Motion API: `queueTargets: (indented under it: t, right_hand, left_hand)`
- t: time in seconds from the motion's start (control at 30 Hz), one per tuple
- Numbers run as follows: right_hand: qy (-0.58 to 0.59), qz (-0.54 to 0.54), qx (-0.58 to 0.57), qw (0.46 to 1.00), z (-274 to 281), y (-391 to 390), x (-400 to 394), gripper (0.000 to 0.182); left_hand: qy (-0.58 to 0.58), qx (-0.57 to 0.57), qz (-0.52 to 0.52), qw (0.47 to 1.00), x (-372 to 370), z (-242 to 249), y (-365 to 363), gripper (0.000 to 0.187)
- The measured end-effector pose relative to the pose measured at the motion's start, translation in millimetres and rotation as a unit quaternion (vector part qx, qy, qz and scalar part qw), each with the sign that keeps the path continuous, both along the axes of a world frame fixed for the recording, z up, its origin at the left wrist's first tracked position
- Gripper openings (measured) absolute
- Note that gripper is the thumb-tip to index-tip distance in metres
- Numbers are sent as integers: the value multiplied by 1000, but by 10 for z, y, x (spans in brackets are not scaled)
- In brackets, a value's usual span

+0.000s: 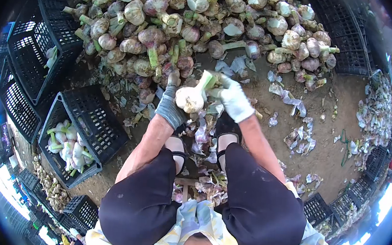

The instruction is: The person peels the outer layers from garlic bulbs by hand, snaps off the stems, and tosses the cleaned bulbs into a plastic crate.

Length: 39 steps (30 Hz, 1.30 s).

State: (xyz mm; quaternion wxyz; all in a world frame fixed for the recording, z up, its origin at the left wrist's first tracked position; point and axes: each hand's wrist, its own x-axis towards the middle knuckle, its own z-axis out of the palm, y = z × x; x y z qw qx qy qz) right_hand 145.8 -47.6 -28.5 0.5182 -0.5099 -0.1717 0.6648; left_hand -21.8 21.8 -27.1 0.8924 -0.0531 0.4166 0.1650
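A pale garlic bulb point(190, 99) with a short green stem hangs between my two gloved hands. My left hand point(171, 103), in a grey glove, is at the bulb's left side, its fingers partly hidden behind it. The white-gloved right hand point(234, 97) is closed round the stem end, to the right of the bulb. Just beyond both hands lies a large heap of unpeeled garlic point(152, 38) with purple and brown skins and green stems.
At the left, a black crate point(92, 126) holds peeled white garlic point(69, 147). More black crates point(41, 36) stand farther left and at the upper right. Loose skins point(199, 134) litter the ground between my feet. More skins point(378, 111) are piled at the far right.
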Motion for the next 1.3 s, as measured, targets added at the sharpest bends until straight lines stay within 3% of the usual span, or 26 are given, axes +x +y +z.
queueTargets:
  t: [0.07,0.13,0.2,0.23,0.27,0.3,0.33,0.4,0.43,0.47,0.5,0.53,0.6,0.67,0.7,0.73,0.77,0.8,0.83,0.87,0.93,0.97,1.07,1.2,1.27,1.3]
  right_hand:
    - [123,-4,43,991,169,-98,94,48]
    - [-24,47,47,998,201,-117,64,43]
    - [182,-11,7,983,92,-110,78,37]
    - [182,-13,7,983,101,-117,72,37]
    - [168,-28,1,985,121,-119,60,34]
    - [153,-43,-4,987,151,-112,44,31]
    - [95,-57,17,994,276,-84,-22,25]
    - [-140,17,74,987,397,-79,-20,22]
    - [-138,17,73,988,371,-73,4,22]
    - [-160,55,123,978,324,-45,64,21]
    - [-182,93,172,964,340,-13,98,19]
    - [-113,87,112,983,390,-4,137,16]
    - [-103,68,51,991,428,-35,186,15]
    - [-193,36,92,976,383,-68,88,17]
    - [-252,37,79,964,396,-84,-19,19]
    - [-500,59,190,843,234,-110,-95,20]
    - [-505,53,176,843,304,-132,-195,20]
    - [-511,48,164,843,379,-156,-265,21]
    - [-577,84,277,764,328,-147,-217,23]
    - [-578,84,275,764,294,-151,-117,23]
    - [-296,46,71,951,219,-143,119,25]
    - [-293,-9,64,954,100,-120,172,26]
    - [-575,25,35,817,-227,11,248,15]
    - [-642,134,-21,755,-318,112,251,16]
    - [-635,300,87,707,-295,41,180,38]
    - [-615,293,61,730,63,30,195,58]
  left_hand:
    - [46,38,-21,998,-20,26,24,71]
    - [86,75,-48,992,8,78,40,74]
    - [-14,233,-141,962,62,283,52,86]
    - [-14,232,-143,962,117,327,9,86]
    - [111,445,-92,884,196,368,-50,80]
    - [228,629,-35,743,238,393,-71,75]
    - [244,698,42,672,251,78,-50,65]
    - [54,387,-78,917,11,133,98,62]
    - [35,222,37,974,71,173,37,58]
    - [-135,110,-36,984,-69,8,111,57]
    - [-111,68,-42,991,-54,-27,85,57]
    - [-88,25,-47,995,-13,-66,50,58]
    - [-5,84,-77,993,21,-145,2,59]
    - [218,365,-46,904,20,-184,-7,44]
    - [209,439,-42,873,64,-75,-26,44]
    - [201,509,-40,836,108,38,-65,46]
    - [168,596,-69,782,128,20,-122,51]
    - [155,533,-39,831,108,25,-201,32]
    - [173,485,-46,856,61,4,-148,29]
    - [189,433,-53,880,5,-24,-94,26]
    - [175,461,-72,867,-13,156,-53,29]
    - [139,460,-79,873,-51,159,-30,32]
    - [22,446,-63,892,-54,224,1,36]
    - [-120,311,-20,943,17,348,2,46]
    - [-136,287,6,948,-41,123,49,49]
    - [-99,225,37,969,-76,60,62,50]
